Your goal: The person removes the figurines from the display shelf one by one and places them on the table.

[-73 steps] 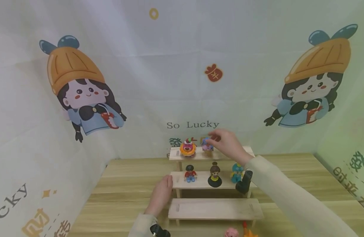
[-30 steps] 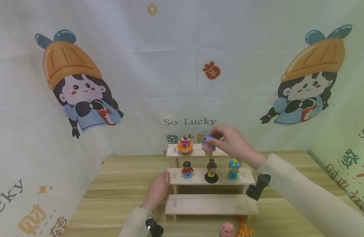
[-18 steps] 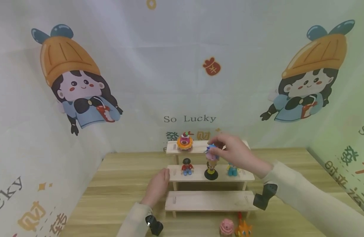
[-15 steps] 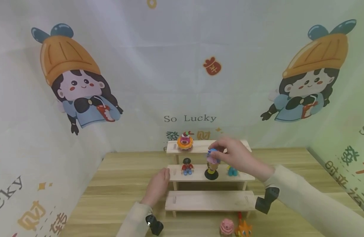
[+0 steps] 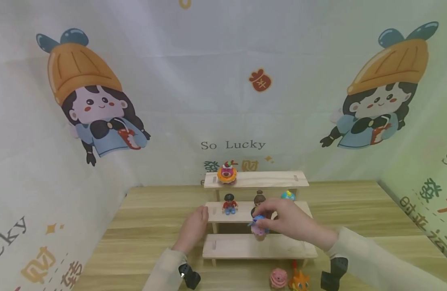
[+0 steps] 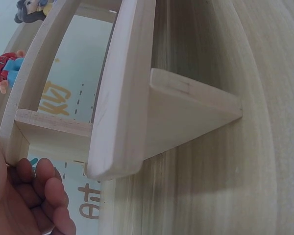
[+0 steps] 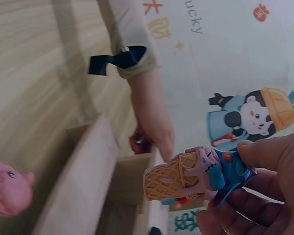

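My right hand pinches the blue top of an ice-cream-cone figurine between thumb and fingers. This toy has a tan waffle cone and pink melting cream. In the head view it hangs near the back edge of the lowest wooden shelf, in front of the bun-haired figurine. My left hand rests against the left end of the middle shelf. Its fingers are loosely curled beside the shelf's leg in the left wrist view.
On the middle shelf stand a red-jacketed figurine and a partly hidden teal figurine. An orange-ringed figurine sits on the top shelf. Pink and orange toys are at the front. A printed cloth stands behind.
My right hand has lifted the ice-cream-cone figurine off the top shelf and brought it forward and down, past the middle shelf. The left hand stays at the shelf end.
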Tool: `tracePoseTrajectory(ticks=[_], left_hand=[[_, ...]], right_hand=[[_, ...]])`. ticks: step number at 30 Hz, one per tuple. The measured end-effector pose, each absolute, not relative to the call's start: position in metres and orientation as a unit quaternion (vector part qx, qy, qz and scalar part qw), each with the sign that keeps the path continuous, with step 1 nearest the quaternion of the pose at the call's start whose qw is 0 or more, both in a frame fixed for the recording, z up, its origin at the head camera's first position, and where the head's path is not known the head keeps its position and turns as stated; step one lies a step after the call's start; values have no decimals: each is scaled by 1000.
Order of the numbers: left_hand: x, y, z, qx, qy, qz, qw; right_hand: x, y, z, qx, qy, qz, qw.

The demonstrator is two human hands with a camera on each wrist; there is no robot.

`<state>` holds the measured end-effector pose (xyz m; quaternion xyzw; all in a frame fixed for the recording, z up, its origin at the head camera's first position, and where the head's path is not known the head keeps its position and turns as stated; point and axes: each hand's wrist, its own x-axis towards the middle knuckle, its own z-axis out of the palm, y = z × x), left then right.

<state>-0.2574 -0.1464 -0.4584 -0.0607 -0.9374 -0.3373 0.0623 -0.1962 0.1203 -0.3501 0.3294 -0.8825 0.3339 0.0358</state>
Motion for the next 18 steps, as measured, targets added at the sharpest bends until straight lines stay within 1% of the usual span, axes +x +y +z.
tracePoseTrajectory(ticks=[4,10,18], left_hand=[[-260,-146,-460,-52,-940,-332,48],[-262,-147,-464,-55,-943,-324,54],[-264,-148,-466,-52,-943,-324,51]], right_hand=[[-190,119,-365,333,-881,337,10],[-183,117,-386,335,-867,367,-43],[-177,116,-416,335,-858,377,-95]])
